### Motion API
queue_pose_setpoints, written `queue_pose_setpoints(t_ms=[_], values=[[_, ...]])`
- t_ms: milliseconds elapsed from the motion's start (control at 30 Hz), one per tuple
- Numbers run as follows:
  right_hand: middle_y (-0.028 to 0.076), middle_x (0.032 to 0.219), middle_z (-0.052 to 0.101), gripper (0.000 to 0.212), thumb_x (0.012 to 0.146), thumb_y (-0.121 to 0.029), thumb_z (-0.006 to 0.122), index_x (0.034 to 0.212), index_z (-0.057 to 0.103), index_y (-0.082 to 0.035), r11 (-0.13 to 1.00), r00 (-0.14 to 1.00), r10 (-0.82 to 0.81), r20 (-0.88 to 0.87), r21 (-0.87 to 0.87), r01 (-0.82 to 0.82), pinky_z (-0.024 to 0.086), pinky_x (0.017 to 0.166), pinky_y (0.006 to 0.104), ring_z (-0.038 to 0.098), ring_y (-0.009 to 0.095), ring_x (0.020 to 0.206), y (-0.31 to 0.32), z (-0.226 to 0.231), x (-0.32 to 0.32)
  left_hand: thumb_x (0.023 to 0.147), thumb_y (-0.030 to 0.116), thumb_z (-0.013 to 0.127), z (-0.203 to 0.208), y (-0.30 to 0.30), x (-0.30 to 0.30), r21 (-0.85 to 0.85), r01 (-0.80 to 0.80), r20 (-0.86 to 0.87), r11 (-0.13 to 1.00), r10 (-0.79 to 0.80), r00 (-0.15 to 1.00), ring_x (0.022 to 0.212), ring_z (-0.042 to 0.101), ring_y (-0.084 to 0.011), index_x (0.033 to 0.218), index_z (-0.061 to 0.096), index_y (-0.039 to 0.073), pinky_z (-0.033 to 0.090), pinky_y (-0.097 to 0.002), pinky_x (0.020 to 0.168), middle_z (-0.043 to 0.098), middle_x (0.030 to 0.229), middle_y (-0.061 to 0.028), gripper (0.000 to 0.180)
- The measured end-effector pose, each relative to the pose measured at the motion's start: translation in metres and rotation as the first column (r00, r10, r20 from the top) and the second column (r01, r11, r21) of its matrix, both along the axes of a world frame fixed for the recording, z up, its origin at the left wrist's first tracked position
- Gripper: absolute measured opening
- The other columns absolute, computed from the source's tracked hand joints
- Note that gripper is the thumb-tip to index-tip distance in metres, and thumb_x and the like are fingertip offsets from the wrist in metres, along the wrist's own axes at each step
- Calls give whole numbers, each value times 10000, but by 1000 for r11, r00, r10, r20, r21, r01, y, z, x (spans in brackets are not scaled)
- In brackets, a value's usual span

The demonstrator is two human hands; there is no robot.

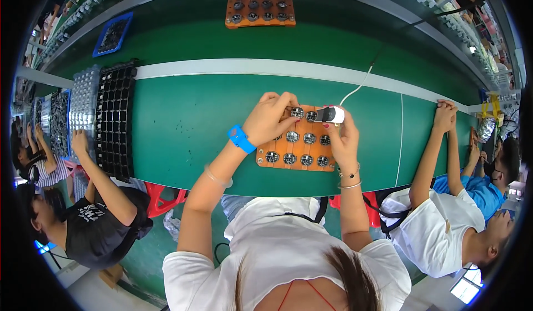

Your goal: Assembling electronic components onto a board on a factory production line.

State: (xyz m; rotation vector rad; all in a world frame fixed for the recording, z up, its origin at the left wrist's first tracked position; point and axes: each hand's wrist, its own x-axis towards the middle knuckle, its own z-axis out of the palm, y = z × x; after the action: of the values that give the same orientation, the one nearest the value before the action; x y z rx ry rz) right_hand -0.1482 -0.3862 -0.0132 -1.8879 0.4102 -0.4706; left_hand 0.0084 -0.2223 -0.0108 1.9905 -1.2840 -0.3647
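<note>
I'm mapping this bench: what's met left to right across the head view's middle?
Clear plastic tray, black gridded plastic tray, left hand, right hand holding white-and-black device, co-worker's joined hands.

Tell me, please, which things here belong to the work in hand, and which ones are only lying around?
Likely belonging to the work:
Near orange board
Round part at the left hand
White-and-black device in the right hand, with white cable

Apparently lying around, untouched by these hands:
Far orange board
Blue tray
Black grid tray
</note>
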Motion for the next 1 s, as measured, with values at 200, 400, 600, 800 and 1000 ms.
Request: queue_pose_setpoints(t_ms=[200, 400, 600, 800, 1000], values=[[112, 1009, 622, 318, 826, -34, 659, 1136, 591, -19, 999, 998, 7, 57, -36, -5, 479, 810, 305, 607, 225, 919, 10, 9, 9, 793, 97, 720, 22, -5, -15, -163, -28, -61, 986, 19, 998, 990, 608, -326, 1101, 480, 47, 496, -378, 850, 651, 996, -93, 394], [76, 1103, 595, 315, 883, -19, 606, 1187, 532, 13, 998, 996, 55, 66, 18, -56, 439, 901, 277, 557, 147, 1026, 9, 2, 5, 775, 89, 727, 21, -2, -16, -170, -36, -67, 985, 25, 997, 1017, 593, -338, 1122, 469, 54, 488, -393, 857, 658, 1029, -107, 433], [97, 1164, 603, 302, 931, -87, 589, 1202, 503, 14, 980, 979, -108, 172, 181, 76, 432, 936, 301, 557, 162, 1081, -14, 2, -11, 745, 148, 741, 12, -10, -6, 14, 1, 212, 1000, -4, 977, 1007, 592, -277, 1126, 486, 89, 391, -429, 960, 665, 999, -67, 463], [94, 1161, 608, 338, 901, -42, 606, 1219, 511, 23, 998, 998, -64, 25, 16, 64, 413, 958, 298, 547, 166, 1091, -27, -5, -17, 741, 144, 742, -2, -42, -14, -53, 82, 167, 995, -73, 983, 945, 627, -220, 1089, 490, 93, 353, -404, 980, 683, 935, -51, 432], [123, 1016, 627, 323, 828, -72, 666, 1138, 592, -21, 996, 998, -45, 49, -80, 48, 475, 829, 319, 615, 249, 929, -16, -2, -7, 770, 85, 686, 17, -41, -20, -253, 75, 40, 965, -68, 997, 803, 640, -283, 1084, 449, 73, 403, -416, 933, 662, 862, -96, 393]])
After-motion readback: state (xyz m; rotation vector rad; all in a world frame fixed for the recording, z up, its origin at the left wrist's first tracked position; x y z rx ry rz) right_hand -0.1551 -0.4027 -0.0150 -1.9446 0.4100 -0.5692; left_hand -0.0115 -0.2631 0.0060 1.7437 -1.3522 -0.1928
